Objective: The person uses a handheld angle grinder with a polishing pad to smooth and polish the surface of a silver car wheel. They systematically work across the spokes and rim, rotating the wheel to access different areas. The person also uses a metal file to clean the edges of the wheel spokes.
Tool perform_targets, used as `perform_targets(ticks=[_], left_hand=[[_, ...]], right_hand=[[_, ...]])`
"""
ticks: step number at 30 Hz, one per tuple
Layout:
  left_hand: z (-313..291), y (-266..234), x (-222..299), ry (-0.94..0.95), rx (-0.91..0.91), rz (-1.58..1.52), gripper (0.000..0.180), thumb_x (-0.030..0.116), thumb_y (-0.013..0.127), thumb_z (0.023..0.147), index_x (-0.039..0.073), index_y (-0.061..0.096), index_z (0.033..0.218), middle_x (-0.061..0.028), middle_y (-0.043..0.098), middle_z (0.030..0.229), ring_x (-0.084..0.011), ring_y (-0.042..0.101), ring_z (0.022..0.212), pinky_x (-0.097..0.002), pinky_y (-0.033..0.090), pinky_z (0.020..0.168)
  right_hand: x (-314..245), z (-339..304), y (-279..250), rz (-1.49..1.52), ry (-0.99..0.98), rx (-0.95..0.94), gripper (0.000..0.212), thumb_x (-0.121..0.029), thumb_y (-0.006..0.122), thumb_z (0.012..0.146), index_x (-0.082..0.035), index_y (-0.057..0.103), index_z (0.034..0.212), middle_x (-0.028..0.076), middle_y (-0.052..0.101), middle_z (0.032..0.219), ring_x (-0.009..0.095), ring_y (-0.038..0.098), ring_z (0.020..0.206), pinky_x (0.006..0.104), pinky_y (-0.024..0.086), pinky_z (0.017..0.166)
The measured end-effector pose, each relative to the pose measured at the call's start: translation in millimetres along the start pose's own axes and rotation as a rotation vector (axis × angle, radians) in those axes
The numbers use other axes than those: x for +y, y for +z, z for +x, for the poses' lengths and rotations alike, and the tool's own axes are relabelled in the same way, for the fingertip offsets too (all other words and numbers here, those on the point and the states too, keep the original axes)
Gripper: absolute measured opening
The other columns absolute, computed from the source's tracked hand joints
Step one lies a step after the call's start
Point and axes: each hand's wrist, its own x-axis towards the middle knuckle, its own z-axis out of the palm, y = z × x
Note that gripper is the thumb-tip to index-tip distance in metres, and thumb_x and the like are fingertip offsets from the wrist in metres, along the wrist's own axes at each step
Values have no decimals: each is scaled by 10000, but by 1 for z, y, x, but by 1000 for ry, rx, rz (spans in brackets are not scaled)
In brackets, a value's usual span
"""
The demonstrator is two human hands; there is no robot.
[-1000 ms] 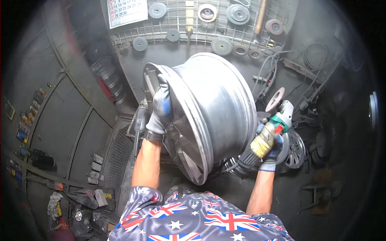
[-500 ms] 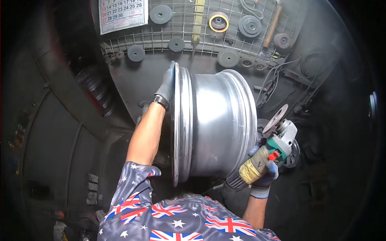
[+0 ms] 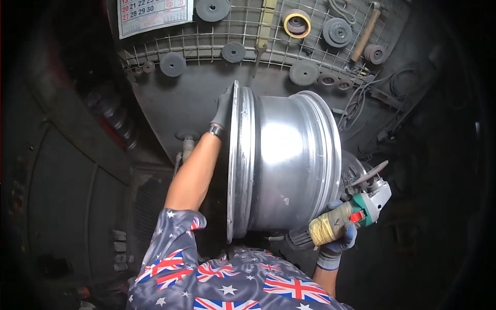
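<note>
A bare silver metal wheel rim (image 3: pixel 287 175) stands on edge in front of me, its barrel shiny and its flanges to left and right. My left hand (image 3: pixel 223 109), in a grey glove, is closed at the upper part of the left flange; its fingertips are partly hidden by the flange. In my gloved right hand (image 3: pixel 343 241) is an angle grinder (image 3: pixel 327 227), its body wrapped in yellowish tape, with a green collar, a red switch and a grey head. The grinder's disc (image 3: pixel 371 173) points up and away, beside the right flange and apart from it.
Behind the rim, a wire grid (image 3: pixel 248 41) carries several round discs (image 3: pixel 304 73), a hammer (image 3: pixel 366 33), a wrench (image 3: pixel 259 58) and a calendar (image 3: pixel 155 16). Loose cables (image 3: pixel 354 106) hang at the right. Another round metal part (image 3: pixel 353 166) sits behind the grinder.
My left hand has slipped from the flange's edge further behind its left face. The grinder has shifted right and lower, its disc tilted flatter. The view has moved slightly, so the rim appears further right.
</note>
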Motion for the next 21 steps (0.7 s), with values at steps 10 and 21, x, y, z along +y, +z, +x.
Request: perform_targets(ticks=[10,21], left_hand=[[-201,81,66,557,95,1011,524,400,614,962,-85,662,1155,-202,718,948,-287,702,919,-382,539,859],[-197,117,64,284,276,1125,511,384,559,984,-98,689,1091,-284,716,912,-422,709,928,-447,529,858]], right_hand=[[4,13,1,250,41,-212,695,-365,578,985,45,385,1512,262,605,1357,345,663,1174,477,574,978],[1,5,-25,134,197,-140,657,-371,610,967,50,428,1438,220,583,1311,306,677,1049,463,600,853]])
